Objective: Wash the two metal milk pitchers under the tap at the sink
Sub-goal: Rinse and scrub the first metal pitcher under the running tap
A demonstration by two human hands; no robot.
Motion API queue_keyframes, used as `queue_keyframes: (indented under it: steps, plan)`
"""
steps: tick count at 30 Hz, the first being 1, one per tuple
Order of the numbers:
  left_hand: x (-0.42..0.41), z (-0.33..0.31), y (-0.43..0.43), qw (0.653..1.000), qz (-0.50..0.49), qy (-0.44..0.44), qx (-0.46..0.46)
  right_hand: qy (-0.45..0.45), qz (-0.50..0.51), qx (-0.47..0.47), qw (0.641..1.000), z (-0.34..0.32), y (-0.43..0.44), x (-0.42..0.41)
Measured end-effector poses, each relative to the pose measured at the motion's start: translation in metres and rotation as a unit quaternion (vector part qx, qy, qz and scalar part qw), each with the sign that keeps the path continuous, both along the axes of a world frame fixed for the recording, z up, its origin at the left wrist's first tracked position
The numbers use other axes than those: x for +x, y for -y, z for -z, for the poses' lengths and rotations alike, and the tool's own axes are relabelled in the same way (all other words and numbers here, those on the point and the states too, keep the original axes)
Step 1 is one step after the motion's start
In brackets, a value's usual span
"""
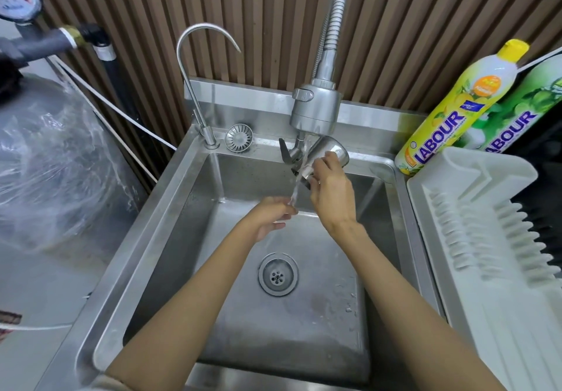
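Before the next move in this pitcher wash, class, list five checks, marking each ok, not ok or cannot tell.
1. Water from the tap: ok, the stream falls into the sink.
2. Grip of the right hand on the metal pitcher: ok.
3. Mouth of the pitcher under the stream: cannot tell, the hand hides it.
4. Freedom of the left hand: ok, it is in the stream, holding nothing.
5. Second pitcher in sight: not ok, only one shows.

Yellow bottle (pixel 456 110) & green bottle (pixel 523 116) lean behind white dish rack (pixel 486 223), R; strainer (pixel 238 137) by gooseneck spout (pixel 194 86); plastic-wrapped tank (pixel 45 162) L.
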State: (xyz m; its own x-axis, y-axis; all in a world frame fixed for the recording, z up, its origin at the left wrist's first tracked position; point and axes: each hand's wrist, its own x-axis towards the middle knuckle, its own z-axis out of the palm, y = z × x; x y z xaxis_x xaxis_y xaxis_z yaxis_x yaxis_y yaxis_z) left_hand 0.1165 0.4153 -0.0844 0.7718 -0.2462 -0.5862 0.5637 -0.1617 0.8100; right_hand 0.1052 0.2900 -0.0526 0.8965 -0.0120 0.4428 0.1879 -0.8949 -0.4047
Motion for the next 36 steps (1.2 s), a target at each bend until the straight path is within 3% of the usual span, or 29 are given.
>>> queue_keyframes:
  steps: [3, 5, 10, 13, 15, 19, 22, 25, 27, 30, 32, 34, 36]
  plan:
    - [-0.003, -0.005, 0.002, 1.0, -0.003, 0.028, -0.008, 0.021, 0.006, 0.14, 0.99, -0.001, 0.015, -0.003]
    - [-0.007, -0.012, 0.004, 0.998, -0.009, 0.052, -0.031, 0.005, 0.024, 0.262, 0.965, -0.008, 0.021, -0.011]
    - [-0.023, -0.031, 0.012, 0.973, -0.066, 0.182, -0.126, -0.084, 0.023, 0.546, 0.834, -0.014, 0.025, -0.03]
    - [-0.028, -0.036, 0.014, 0.954, -0.097, 0.27, -0.09, -0.097, -0.004, 0.655, 0.749, -0.016, 0.018, -0.035]
    - [-0.03, -0.044, 0.011, 0.937, -0.113, 0.328, -0.035, -0.103, -0.024, 0.691, 0.715, -0.02, 0.013, -0.037]
    - [-0.035, -0.072, 0.005, 0.892, -0.126, 0.423, 0.096, -0.133, -0.039, 0.661, 0.738, -0.03, 0.008, -0.042]
    - [-0.038, -0.084, 0.006, 0.881, -0.131, 0.41, 0.197, -0.149, 0.02, 0.611, 0.777, -0.042, 0.006, -0.043]
    - [-0.035, -0.085, 0.006, 0.889, -0.107, 0.382, 0.227, -0.174, 0.073, 0.554, 0.811, -0.054, 0.012, -0.042]
    - [-0.033, -0.084, 0.005, 0.916, -0.083, 0.34, 0.195, -0.181, 0.097, 0.491, 0.847, -0.061, 0.02, -0.041]
    - [-0.031, -0.08, 0.003, 0.969, -0.036, 0.24, 0.036, -0.125, 0.122, 0.356, 0.918, -0.068, 0.024, -0.042]
    - [-0.027, -0.076, 0.005, 0.974, -0.034, 0.216, -0.057, -0.088, 0.118, 0.301, 0.942, -0.071, 0.022, -0.046]
    - [-0.026, -0.078, 0.009, 0.961, -0.063, 0.251, -0.101, -0.06, 0.098, 0.32, 0.941, -0.074, 0.021, -0.048]
    - [-0.026, -0.08, 0.013, 0.94, -0.101, 0.304, -0.115, -0.055, 0.054, 0.426, 0.901, -0.074, 0.02, -0.048]
